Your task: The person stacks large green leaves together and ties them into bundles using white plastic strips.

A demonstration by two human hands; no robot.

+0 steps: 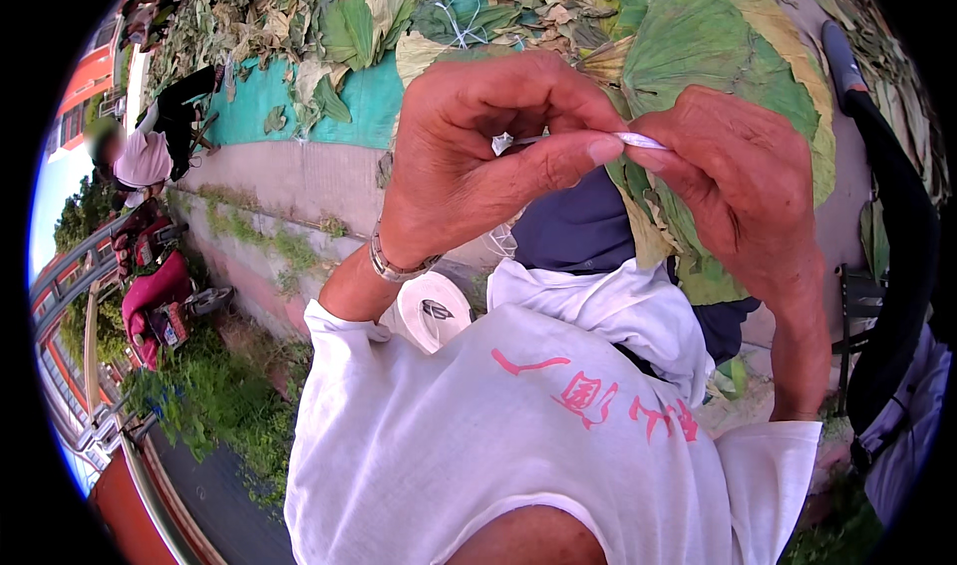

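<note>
My left hand and my right hand are raised close together over my lap, thumb and fingers of each pinched closed. Between their tips runs a thin white strip, like plastic string. A crumpled white end of it shows inside the curl of my left hand. Just beyond and below my right hand is a large lotus-like leaf, green with yellow-brown edges. Part of it hangs behind that hand, over my dark trousers. My left wrist wears a metal watch band.
Drying leaves lie heaped ahead on a green sheet. White string lies among them. A white round object is by my left side. Another person sits far left, near a parked red two-wheeler. A dark-clothed limb is at right.
</note>
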